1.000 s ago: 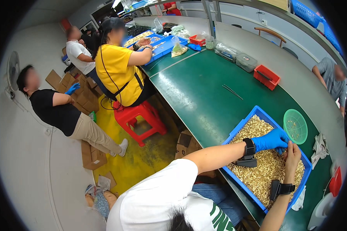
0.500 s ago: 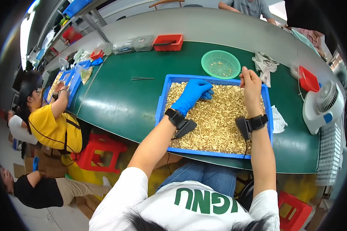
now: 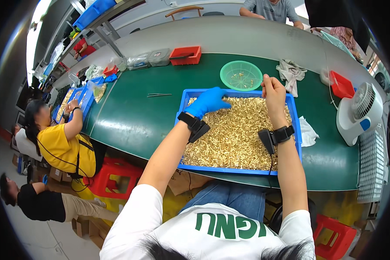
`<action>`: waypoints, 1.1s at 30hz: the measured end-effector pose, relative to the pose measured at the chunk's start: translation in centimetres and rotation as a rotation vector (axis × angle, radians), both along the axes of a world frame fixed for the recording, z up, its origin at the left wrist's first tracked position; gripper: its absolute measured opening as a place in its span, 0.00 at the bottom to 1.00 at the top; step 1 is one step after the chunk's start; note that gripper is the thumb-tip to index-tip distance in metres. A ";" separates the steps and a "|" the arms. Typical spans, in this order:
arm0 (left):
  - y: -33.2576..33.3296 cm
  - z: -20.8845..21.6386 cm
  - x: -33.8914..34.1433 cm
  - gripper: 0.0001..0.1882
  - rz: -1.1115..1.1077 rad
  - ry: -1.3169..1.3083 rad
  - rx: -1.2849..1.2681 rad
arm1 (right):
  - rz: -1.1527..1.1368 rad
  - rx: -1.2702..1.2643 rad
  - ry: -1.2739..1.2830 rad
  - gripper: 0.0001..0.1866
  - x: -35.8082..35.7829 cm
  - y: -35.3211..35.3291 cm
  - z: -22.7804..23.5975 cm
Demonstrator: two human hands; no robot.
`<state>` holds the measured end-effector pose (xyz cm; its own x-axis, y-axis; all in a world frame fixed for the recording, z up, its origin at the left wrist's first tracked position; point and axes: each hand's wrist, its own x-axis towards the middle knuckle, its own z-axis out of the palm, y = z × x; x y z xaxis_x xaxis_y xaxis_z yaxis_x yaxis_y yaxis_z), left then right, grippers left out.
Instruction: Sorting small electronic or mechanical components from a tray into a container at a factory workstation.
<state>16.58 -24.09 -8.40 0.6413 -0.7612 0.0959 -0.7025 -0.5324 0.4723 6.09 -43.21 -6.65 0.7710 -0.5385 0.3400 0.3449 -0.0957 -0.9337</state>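
A blue tray (image 3: 180, 146) holds a thick layer of small brass-coloured pieces (image 3: 234, 138). Over its far left part is my left hand (image 3: 210, 102), in a blue glove, with fingers loosely stretched out to the right and nothing visible in them. My bare right hand (image 3: 273, 89) is raised above the tray's far right edge, thumb and fingers pinched on a thin metal tool (image 3: 257, 79). The tool is too fine to name; it points left over the round green basket (image 3: 223, 78). A few brass pieces lie inside that basket, just behind the tray.
Tweezers (image 3: 159, 95) lie on the green tabletop (image 3: 130, 115). A red bin (image 3: 185, 56) stands at the back, a white cloth (image 3: 291, 73) beyond the tray. To the right are a white fan (image 3: 362, 110) and another red bin (image 3: 342, 84). Co-workers sit left and across.
My left hand has shifted left and toward the tray's far edge, its curled fingers loosening. My right hand keeps its pinch over the basket's right side. The whole view has shifted slightly.
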 end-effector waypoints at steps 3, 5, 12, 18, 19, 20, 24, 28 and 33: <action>1.8 -0.6 -1.9 0.16 -0.126 -0.035 0.045 | 0.023 -0.034 0.004 0.17 0.2 0.1 0.3; 1.9 -0.6 -2.8 0.15 -0.096 -0.001 0.064 | 0.034 -0.041 0.026 0.17 0.2 0.4 0.0; 0.6 -0.6 -3.4 0.09 0.018 0.075 -0.192 | 0.100 -0.146 0.127 0.16 0.3 1.3 -0.7; 1.2 -1.2 -2.8 0.08 0.206 0.759 -0.779 | 0.175 -0.362 0.227 0.09 -0.3 3.1 -1.3; 1.5 -1.5 -2.7 0.08 0.232 0.927 -0.879 | 0.171 -0.417 0.234 0.09 -0.4 3.3 -1.3; 1.6 -1.7 -2.4 0.08 0.234 0.930 -0.878 | 0.171 -0.416 0.237 0.09 -0.3 3.4 -1.4; 1.9 -1.3 -2.2 0.09 0.198 1.011 -0.821 | 0.190 -0.492 0.256 0.08 0.0 3.5 -1.6; 2.0 -1.0 -2.5 0.08 0.194 1.029 -0.776 | 0.196 -0.494 0.290 0.08 -0.1 3.5 -1.5; 2.1 -1.0 -2.5 0.08 0.205 1.094 -0.841 | 0.192 -0.482 0.279 0.08 0.0 3.6 -1.5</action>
<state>14.13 -21.95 -9.43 0.7784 -0.6110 -0.1441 0.2813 0.1344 0.9502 6.05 -39.65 -8.16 0.9350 -0.2153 0.2818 0.1452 -0.4925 -0.8581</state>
